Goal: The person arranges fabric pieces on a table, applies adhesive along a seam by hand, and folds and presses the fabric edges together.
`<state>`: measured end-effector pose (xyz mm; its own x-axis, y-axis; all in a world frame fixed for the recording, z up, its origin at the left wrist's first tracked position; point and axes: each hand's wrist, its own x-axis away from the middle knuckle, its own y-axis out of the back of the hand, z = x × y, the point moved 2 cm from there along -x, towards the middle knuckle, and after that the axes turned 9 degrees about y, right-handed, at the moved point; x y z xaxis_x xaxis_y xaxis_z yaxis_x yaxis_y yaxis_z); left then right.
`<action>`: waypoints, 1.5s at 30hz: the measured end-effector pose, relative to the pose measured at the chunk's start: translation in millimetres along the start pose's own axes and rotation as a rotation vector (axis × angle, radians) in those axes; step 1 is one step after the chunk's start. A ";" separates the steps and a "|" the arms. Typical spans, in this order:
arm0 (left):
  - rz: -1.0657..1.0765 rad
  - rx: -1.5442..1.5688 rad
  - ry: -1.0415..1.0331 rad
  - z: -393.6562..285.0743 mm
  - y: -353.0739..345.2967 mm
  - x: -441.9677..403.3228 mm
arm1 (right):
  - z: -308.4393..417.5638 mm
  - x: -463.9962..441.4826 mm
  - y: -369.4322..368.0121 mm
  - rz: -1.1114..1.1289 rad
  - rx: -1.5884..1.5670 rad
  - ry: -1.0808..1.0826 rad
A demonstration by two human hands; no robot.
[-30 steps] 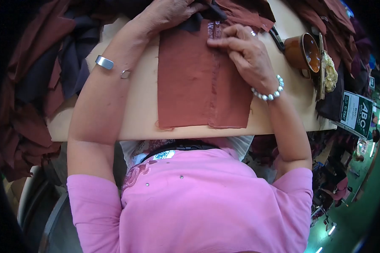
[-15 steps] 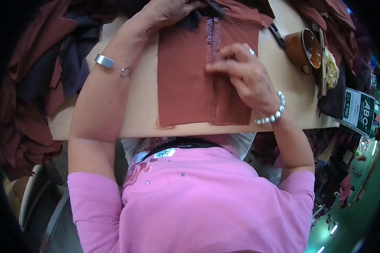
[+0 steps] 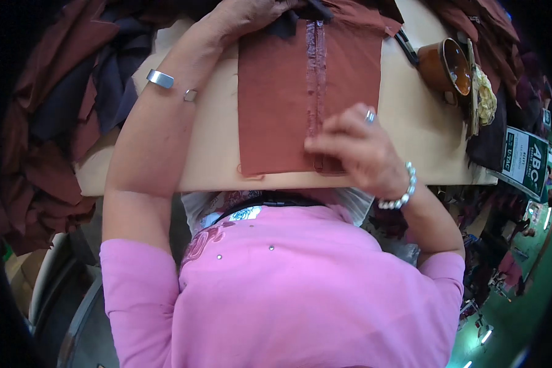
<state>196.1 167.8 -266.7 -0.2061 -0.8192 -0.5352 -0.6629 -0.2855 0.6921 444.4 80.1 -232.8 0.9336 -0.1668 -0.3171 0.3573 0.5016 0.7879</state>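
A reddish-brown cloth panel [image 3: 273, 110] lies flat before me. Down it runs a shiny, wet-looking seam strip [image 3: 316, 67]. My right hand [image 3: 362, 150], wearing a ring and a beaded bracelet, rests its fingertips on the lower part of this strip. Its fingers are bent, a little apart and slightly blurred, with nothing visible in them. At the top edge, my left hand [image 3: 257, 13] is closed on a piece of dark cloth [image 3: 313, 11] at the panel's far end. Some of its fingertips are hidden there.
A brown glazed cup [image 3: 432, 67] stands right of the panel, beside a black-handled tool [image 3: 406, 48] and a crumpled yellowish wad [image 3: 486, 101]. Brown and dark cloth [image 3: 61, 122] heaps at the left. A green-and-white ABC box [image 3: 524, 162] sits beyond the right side of the pale tabletop [image 3: 208, 135].
My right hand has slid down the seam strip toward the panel's near edge. More of the strip shows shiny behind it. My left hand keeps its hold; the view has shifted slightly.
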 end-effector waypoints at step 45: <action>0.014 -0.006 0.043 -1.1 -0.9 0.0 | 23.1 12.9 -5.3 0.007 0.459 0.202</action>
<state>197.5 167.6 -266.8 -0.1841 -0.8436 -0.5044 -0.6559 -0.2768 0.7023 455.2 55.6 -228.9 0.9282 0.0259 -0.3713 0.3688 0.0697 0.9269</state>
